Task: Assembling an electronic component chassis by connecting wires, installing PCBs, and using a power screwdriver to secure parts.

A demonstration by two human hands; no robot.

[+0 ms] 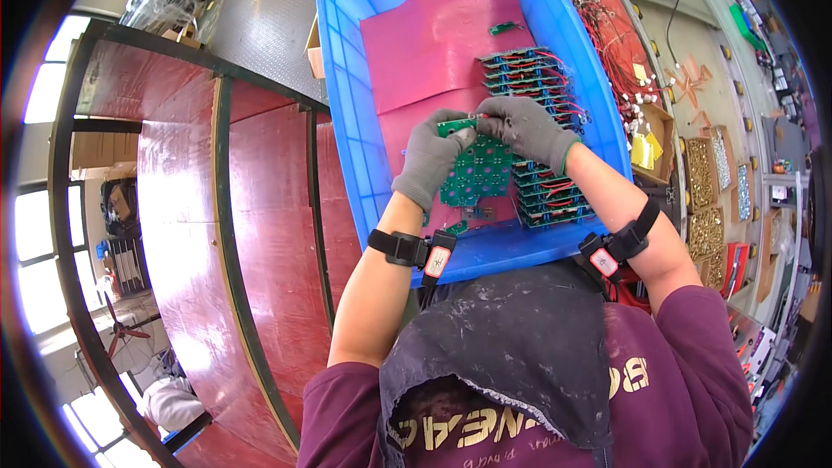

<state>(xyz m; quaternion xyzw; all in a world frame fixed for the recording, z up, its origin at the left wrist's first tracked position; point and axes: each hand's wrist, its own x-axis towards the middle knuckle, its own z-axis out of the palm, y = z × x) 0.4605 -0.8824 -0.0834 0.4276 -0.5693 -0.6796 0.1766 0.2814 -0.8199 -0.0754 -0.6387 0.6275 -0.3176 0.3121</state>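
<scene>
My left hand, in a grey glove, grips a green circuit board by its upper left edge, thumb on its face. The board hangs tilted over a blue plastic tub. At the board's top edge the fingers of my right hand, also gloved in grey, are pinched together. A small reddish and white bit shows by those fingertips; what they hold is mostly hidden. Beside and partly behind my right hand, a stack of circuit boards with red wires lines the tub's right side.
Pink sheeting lines the tub, with a small green board piece on it. Right of the tub lie tangled red wires, a cardboard box with yellow pieces, and bins of small brass-coloured parts. A dark-framed red panel structure stands left.
</scene>
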